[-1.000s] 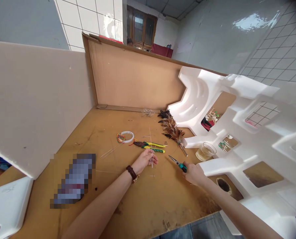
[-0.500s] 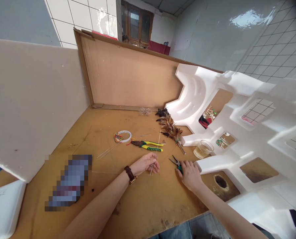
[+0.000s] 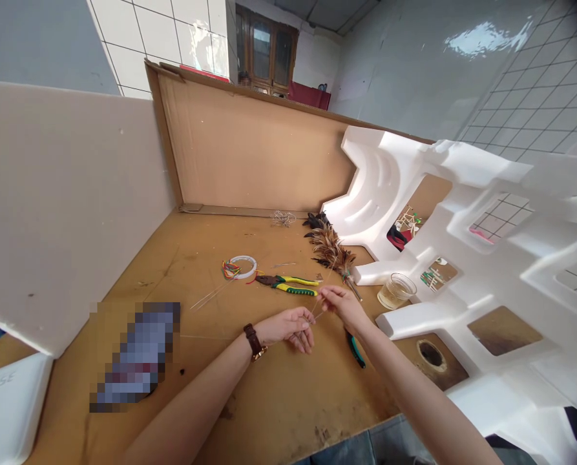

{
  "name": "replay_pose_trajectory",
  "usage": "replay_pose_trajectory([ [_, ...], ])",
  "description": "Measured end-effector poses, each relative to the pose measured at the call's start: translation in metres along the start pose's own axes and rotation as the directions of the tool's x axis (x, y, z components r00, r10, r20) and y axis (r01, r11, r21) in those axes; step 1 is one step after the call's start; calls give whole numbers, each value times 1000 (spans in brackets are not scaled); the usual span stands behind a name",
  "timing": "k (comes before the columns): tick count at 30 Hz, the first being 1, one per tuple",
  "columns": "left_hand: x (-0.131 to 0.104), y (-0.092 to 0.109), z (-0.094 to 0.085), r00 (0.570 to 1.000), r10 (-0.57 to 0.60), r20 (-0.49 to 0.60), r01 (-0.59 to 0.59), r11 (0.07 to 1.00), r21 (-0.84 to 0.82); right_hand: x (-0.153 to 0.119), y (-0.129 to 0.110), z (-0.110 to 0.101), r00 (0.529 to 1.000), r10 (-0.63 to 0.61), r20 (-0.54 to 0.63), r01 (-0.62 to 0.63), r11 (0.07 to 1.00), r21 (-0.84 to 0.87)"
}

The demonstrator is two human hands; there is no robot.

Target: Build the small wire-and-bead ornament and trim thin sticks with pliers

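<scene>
My left hand (image 3: 292,328), with a brown watch on its wrist, is closed on a thin metal wire (image 3: 316,306) above the middle of the table. My right hand (image 3: 342,306) pinches the same wire a little to the right. Small pliers with a dark green handle (image 3: 356,351) lie on the table, partly hidden by my right hand and forearm. Just beyond my hands are larger combination pliers (image 3: 298,290) with yellow and green handles. Left of those lies a white ring (image 3: 243,267) with coloured threads at its side.
A feather duster (image 3: 334,248) and a glass cup (image 3: 395,290) stand near white moulded foam (image 3: 448,310) on the right. Tangled wire (image 3: 283,218) lies at the back by the cardboard wall (image 3: 259,152). Straight wires (image 3: 211,295) and a blurred-out object (image 3: 140,355) are at left.
My right hand has let go of the small green-handled pliers, leaving them on the table. It has moved left to the wire, which now leans differently in my left hand.
</scene>
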State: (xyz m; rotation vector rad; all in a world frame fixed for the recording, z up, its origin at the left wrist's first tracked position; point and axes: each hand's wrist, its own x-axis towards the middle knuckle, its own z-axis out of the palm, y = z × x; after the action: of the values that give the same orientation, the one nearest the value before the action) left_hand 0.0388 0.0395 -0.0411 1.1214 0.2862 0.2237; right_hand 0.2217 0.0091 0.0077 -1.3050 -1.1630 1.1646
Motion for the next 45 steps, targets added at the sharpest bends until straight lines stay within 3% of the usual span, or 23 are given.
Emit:
replay_pose_trajectory([
  [2, 1, -1, -4, 999, -34, -4, 34, 998, 54, 4, -5, -13, 979, -94, -182, 107, 992, 62],
  [3, 2, -3, -7, 998, -43, -35, 46, 995, 92, 5, -8, -21, 947, -155, -282, 182, 981, 70],
  [5, 4, -6, -15, 980, 6, -201, 35, 980, 197, 5, -9, -36, 862, -244, -444, 300, 952, 59],
  [7, 5, -8, -24, 895, 152, -418, 4, 938, 348, 2, -5, -47, 812, -266, -519, 337, 940, 45],
  [9, 5, -7, -31, 790, 307, -531, 11, 858, 513, -3, 4, -52, 813, -249, -527, 313, 949, 34],
  [12, 5, 3, -31, 715, 470, -518, 37, 715, 698, -6, 18, -48, 831, -218, -511, 268, 963, 24],
  [15, 11, 17, -18, 680, 574, -456, 35, 596, 802, -4, 28, -41, 808, -215, -549, 282, 959, 39],
  [17, 22, 21, -6, 712, 536, -453, 66, 591, 804, -3, 35, -38, 785, -223, -578, 295, 955, 31],
  [19, 38, 19, 6, 764, 429, -482, 117, 643, 757, -4, 41, -38, 777, -233, -585, 285, 959, -3],
  [25, 94, -11, 25, 765, 374, -525, 174, 664, 727, -11, 47, -45, 791, -224, -570, 269, 963, -5],
  [30, 114, -13, 16, 779, 300, -550, 232, 678, 698, -12, 40, -47, 788, -194, -584, 295, 952, 82],
  [34, 90, 2, 1, 816, 202, -541, 276, 687, 673, -12, 38, -50, 807, -141, -574, 284, 944, 168],
  [39, 35, 9, -3, 869, 45, -492, 309, 727, 613, -11, 42, -47, 908, -97, -407, 223, 936, 273],
  [42, 10, -4, 6, 875, 101, -473, 155, 868, 473, -9, 42, -31, 968, -83, -236, 149, 948, 280],
  [45, -5, -17, 11, 851, 189, -489, 4, 930, 367, -5, 35, -10, 996, -92, -22, 94, 970, 222],
])
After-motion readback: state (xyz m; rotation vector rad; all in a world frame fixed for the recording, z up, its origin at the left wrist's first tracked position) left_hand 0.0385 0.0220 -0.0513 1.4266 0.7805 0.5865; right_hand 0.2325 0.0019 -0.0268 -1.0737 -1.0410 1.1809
